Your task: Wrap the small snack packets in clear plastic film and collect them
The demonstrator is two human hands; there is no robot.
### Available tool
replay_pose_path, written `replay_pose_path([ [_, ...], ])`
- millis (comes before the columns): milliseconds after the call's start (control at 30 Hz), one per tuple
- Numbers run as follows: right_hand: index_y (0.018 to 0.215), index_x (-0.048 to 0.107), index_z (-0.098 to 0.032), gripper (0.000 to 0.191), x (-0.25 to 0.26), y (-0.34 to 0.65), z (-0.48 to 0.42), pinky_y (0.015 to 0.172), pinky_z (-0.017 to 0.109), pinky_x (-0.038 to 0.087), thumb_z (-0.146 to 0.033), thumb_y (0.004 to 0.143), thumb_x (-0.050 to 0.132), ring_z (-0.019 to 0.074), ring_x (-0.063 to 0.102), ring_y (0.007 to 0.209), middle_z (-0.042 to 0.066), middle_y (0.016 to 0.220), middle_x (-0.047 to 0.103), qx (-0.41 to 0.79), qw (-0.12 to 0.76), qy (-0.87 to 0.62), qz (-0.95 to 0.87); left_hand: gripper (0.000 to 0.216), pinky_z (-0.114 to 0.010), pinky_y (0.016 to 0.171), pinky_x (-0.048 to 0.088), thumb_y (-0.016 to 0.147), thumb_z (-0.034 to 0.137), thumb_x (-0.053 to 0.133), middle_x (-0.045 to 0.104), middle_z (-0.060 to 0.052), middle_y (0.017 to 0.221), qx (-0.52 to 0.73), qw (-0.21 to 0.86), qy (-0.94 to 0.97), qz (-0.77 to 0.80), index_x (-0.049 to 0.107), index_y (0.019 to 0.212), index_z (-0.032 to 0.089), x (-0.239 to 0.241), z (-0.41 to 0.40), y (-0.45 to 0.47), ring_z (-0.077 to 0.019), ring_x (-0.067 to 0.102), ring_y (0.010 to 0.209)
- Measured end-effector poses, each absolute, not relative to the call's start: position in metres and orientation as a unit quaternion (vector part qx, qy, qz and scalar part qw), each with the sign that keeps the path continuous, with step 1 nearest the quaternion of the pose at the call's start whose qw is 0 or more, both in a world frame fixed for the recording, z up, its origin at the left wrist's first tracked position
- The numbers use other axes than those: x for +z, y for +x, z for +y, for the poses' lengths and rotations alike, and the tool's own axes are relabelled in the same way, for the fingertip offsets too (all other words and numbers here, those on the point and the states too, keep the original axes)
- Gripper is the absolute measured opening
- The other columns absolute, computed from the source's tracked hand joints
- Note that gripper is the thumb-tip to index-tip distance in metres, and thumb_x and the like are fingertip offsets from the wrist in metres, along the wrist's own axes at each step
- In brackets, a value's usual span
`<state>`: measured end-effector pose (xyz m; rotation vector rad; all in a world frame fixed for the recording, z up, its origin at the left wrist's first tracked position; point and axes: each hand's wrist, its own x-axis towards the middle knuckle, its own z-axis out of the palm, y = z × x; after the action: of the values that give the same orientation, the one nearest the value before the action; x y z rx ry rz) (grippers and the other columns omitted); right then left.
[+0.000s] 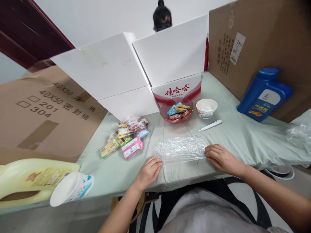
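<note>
A crumpled sheet of clear plastic film (182, 147) lies spread across the cloth-covered table before me. My left hand (148, 172) is closed on its near left corner, fingers pressed together. At the right edge, my right hand (223, 159) also pinches the film, palm down near the table. Just beyond the film lies a white utility knife (211, 125). A reddish see-through bowl (167, 119) of wrapped snacks stands behind it, beside a white paper bowl (206, 108). To the left is a heap of packaged snacks (131, 132), including a pink-edged packet (132, 147).
White boxes (102, 68) wall off the back, with cardboard cartons (48, 113) at left and right. A blue bottle (264, 95) stands right. A yellow jug (31, 178) and a tilted paper cup (73, 188) occupy the front left edge. Someone's head (162, 17) shows behind the boxes.
</note>
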<state>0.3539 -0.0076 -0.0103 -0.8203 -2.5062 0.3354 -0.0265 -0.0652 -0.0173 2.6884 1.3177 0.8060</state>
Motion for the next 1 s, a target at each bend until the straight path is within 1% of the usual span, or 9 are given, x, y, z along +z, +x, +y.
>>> replay_pose_path([
  [100,0.099,0.057,-0.019,0.019,-0.011,0.352,-0.004,0.084,0.036,0.048,-0.023,0.098,0.038,0.0201,0.064,0.091,0.008,0.095,0.068,0.146,0.253,-0.338,-0.895,0.018,-0.035,0.086,0.055,0.088,0.013,0.047,0.070,-0.006,0.095,0.272,0.060,0.832,0.479,0.062,0.091,0.021,-0.014,-0.061,-0.025,-0.0189,0.066,0.097],
  [267,0.102,0.057,-0.019,0.026,-0.013,0.334,0.014,0.069,0.032,0.048,-0.028,0.099,0.033,0.0212,0.067,0.078,0.008,0.092,0.070,0.139,0.229,-0.486,-0.832,0.016,-0.028,0.063,0.052,0.092,0.024,0.043,0.068,0.000,0.076,0.251,0.068,0.735,0.627,0.058,0.095,0.021,-0.010,-0.034,-0.021,-0.0166,0.066,0.066],
  [500,0.104,0.059,-0.016,0.030,-0.017,0.302,0.043,0.066,0.030,0.045,-0.027,0.099,0.031,0.0223,0.068,0.077,0.013,0.097,0.070,0.066,0.070,-0.597,-0.797,0.022,-0.031,0.067,0.051,0.085,0.019,0.050,0.070,-0.008,0.087,0.216,-0.012,0.688,0.693,0.061,0.104,0.017,-0.033,-0.001,-0.009,-0.0221,0.068,0.077],
  [633,0.106,0.058,-0.015,0.029,-0.014,0.299,0.042,0.066,0.032,0.045,-0.028,0.099,0.033,0.0240,0.067,0.077,0.016,0.096,0.068,0.044,0.051,-0.609,-0.790,0.025,-0.036,0.072,0.052,0.087,0.020,0.049,0.067,-0.011,0.096,0.226,-0.062,0.675,0.699,0.060,0.109,0.015,-0.033,-0.005,-0.004,-0.0248,0.066,0.083],
  [700,0.108,0.058,-0.013,0.029,-0.010,0.300,0.038,0.073,0.036,0.047,-0.030,0.098,0.037,0.0273,0.066,0.085,0.017,0.101,0.066,0.033,0.082,-0.602,-0.793,0.024,-0.042,0.081,0.051,0.089,0.022,0.048,0.065,-0.015,0.102,0.248,-0.107,0.678,0.684,0.061,0.108,0.014,-0.024,-0.011,0.000,-0.0281,0.064,0.094],
  [767,0.113,0.060,-0.012,0.033,-0.006,0.298,0.032,0.087,0.043,0.045,-0.034,0.097,0.041,0.0319,0.060,0.103,0.020,0.114,0.063,0.006,0.142,-0.570,-0.810,0.026,-0.046,0.093,0.046,0.091,0.024,0.046,0.062,-0.017,0.110,0.272,-0.144,0.700,0.644,0.061,0.110,0.014,-0.016,-0.018,0.009,-0.0309,0.059,0.108],
  [867,0.130,0.054,-0.013,0.050,-0.010,0.287,0.022,0.108,0.053,0.027,-0.047,0.095,0.046,0.0358,0.039,0.133,0.020,0.139,0.050,-0.014,0.202,-0.443,-0.873,0.040,-0.052,0.108,0.033,0.095,0.033,0.045,0.053,-0.017,0.133,0.238,-0.114,0.777,0.571,0.052,0.131,0.016,-0.014,-0.027,0.030,-0.0333,0.042,0.132],
  [933,0.142,0.044,-0.014,0.070,-0.018,0.277,0.018,0.112,0.058,0.017,-0.061,0.090,0.046,0.0363,0.026,0.141,0.018,0.149,0.040,0.011,0.180,-0.357,-0.917,0.060,-0.059,0.111,0.025,0.092,0.047,0.048,0.040,-0.017,0.149,0.164,-0.054,0.813,0.555,0.039,0.144,0.018,-0.022,-0.031,0.044,-0.0379,0.026,0.142],
  [1000,0.146,0.039,-0.015,0.081,-0.027,0.272,0.017,0.112,0.059,0.015,-0.070,0.086,0.044,0.0366,0.022,0.143,0.018,0.152,0.037,0.050,0.127,-0.322,-0.937,0.074,-0.066,0.110,0.020,0.088,0.058,0.051,0.031,-0.017,0.155,0.098,-0.001,0.815,0.571,0.031,0.149,0.020,-0.033,-0.032,0.053,-0.0426,0.017,0.144],
])
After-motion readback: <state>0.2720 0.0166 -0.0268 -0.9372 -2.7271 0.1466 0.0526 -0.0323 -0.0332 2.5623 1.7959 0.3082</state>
